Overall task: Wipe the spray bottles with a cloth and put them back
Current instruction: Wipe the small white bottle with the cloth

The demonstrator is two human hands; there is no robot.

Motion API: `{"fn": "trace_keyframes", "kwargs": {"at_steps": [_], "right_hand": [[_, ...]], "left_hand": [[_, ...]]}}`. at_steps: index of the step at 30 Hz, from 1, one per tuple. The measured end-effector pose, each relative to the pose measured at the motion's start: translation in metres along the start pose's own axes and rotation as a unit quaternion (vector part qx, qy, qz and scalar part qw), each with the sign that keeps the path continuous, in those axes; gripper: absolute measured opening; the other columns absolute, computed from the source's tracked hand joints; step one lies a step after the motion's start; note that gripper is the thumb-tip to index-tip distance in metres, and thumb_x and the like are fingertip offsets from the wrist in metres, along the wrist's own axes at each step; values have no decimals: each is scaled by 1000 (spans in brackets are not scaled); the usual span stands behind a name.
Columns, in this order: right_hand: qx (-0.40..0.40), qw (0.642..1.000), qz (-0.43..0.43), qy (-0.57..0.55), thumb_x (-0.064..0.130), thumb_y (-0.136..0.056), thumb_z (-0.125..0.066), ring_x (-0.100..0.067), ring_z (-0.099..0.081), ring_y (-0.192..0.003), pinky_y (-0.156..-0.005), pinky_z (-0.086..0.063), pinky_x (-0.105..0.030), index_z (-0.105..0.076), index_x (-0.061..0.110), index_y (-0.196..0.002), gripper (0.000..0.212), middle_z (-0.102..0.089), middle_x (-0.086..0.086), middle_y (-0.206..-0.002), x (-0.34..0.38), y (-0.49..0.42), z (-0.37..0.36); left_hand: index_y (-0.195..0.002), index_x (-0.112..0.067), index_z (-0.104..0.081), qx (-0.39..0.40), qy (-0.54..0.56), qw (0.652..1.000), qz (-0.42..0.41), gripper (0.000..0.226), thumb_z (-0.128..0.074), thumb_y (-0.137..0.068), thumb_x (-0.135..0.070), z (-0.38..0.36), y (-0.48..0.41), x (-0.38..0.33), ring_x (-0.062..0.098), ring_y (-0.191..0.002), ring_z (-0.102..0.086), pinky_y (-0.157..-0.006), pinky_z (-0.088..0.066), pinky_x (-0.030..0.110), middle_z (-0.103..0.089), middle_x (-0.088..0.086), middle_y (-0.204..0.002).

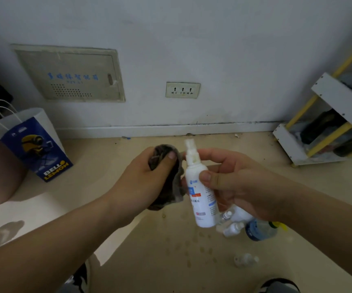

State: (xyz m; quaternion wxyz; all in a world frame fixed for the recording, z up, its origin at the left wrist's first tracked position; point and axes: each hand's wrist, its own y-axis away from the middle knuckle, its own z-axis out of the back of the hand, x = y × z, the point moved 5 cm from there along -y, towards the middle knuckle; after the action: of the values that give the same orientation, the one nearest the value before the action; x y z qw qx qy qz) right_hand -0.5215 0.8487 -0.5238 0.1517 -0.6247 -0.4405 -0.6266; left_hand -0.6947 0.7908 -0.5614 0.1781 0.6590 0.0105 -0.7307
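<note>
Head view: the right hand (234,182) pinches the white spray bottle (201,193) between thumb and curled fingers, above the floor (145,250). The nozzle is up and the long axis nearly upright. The cloth (167,187), bunched in the curled fingers of the left hand (145,172), sits just left of the bottle's neck — contact unclear. Other bottles (234,228) lie below — blurred, partly hidden.

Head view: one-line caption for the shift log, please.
Right hand holds a white spray bottle while the left hand grips a dark cloth beside it, more bottles on the floor.
</note>
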Motion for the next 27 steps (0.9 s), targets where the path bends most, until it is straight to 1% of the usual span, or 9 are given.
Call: {"fn": "trace_keyframes", "kwargs": {"at_steps": [2, 5, 9, 12, 15, 16, 18, 23, 27], "right_hand": [[-12, 1000, -7, -3, 5, -89, -69, -23, -74, -87, -68, -57, -27, -64, 14, -130, 42, -75, -18, -102, -2, -2, -1], [-35, 999, -18, -7, 0, -93, -60, -22, -74, -80, -60, -56, -25, -64, 12, -128, 37, -75, -20, -103, -2, -2, -2], [-88, 995, -35, -36, -1, -95, -62, -25, -72, -70, -49, -53, -23, -60, 7, -126, 33, -72, -23, -97, -3, -3, 5], [-105, 993, -28, -55, -2, -93, -65, -32, -71, -78, -49, -55, -25, -57, 8, -128, 38, -71, -22, -98, -3, -4, 3], [-114, 991, -2, -73, -4, -93, -64, -38, -72, -91, -56, -59, -28, -58, 12, -127, 38, -71, -26, -110, 0, -7, -3], [-123, 989, 3, -82, -3, -94, -63, -37, -72, -91, -57, -59, -29, -58, 13, -126, 36, -71, -26, -111, 1, -8, -2], [-149, 983, 5, -105, 1, -96, -62, -34, -72, -84, -55, -57, -29, -58, 13, -125, 31, -72, -24, -105, 0, -10, 1], [-160, 980, 7, -121, 14, -99, -62, -33, -73, -88, -71, -61, -43, -57, 10, -117, 19, -74, -20, -105, -1, -17, 3], [-212, 974, -6, 74, 43, -100, -56, -24, -61, -64, -57, -50, -38, -63, 6, -93, 39, -62, -15, -81, 6, -25, 30]], "left_hand": [[-113, -30, -67, 19, 28, 999, -6, 29, -45, -106, -47, -6, 3, -3, 12, -94, -75, -85, -62, 33, -78, -9, -100], [-118, -31, -66, 38, 22, 998, -46, 34, -38, -108, -48, -10, 6, -11, 12, -105, -71, -99, -55, 40, -75, -9, -109], [-135, -35, -56, 36, 54, 992, -107, 53, -49, -88, -57, -8, 11, -26, -2, -94, -68, -77, -56, 17, -71, -15, -107], [-148, -42, -41, 29, 58, 996, -55, 86, -70, -73, -71, -9, 7, -20, -9, -104, -64, -81, -54, 15, -64, -24, -124], [-128, -36, -63, 77, 79, 993, 44, 60, -70, -80, -71, -30, 13, -2, 15, -98, -73, -78, -63, 36, -74, -2, -119], [-121, -39, -67, 100, 107, 987, 71, 46, -68, -85, -67, -38, 16, 4, 24, -97, -74, -81, -64, 48, -76, 3, -113], [-121, -42, -66, 133, 177, 970, 102, 33, -68, -92, -57, -48, 22, 9, 30, -101, -74, -87, -61, 55, -76, 7, -110], [-128, -22, -67, 146, 212, 959, 123, 32, -65, -98, -34, -43, 19, 4, 26, -103, -75, -87, -60, 43, -76, 12, -116], [-119, -22, -72, 156, 232, 949, 148, 39, -72, -83, -36, -38, 17, -1, 13, -87, -77, -81, -63, 32, -80, 0, -98]]}}
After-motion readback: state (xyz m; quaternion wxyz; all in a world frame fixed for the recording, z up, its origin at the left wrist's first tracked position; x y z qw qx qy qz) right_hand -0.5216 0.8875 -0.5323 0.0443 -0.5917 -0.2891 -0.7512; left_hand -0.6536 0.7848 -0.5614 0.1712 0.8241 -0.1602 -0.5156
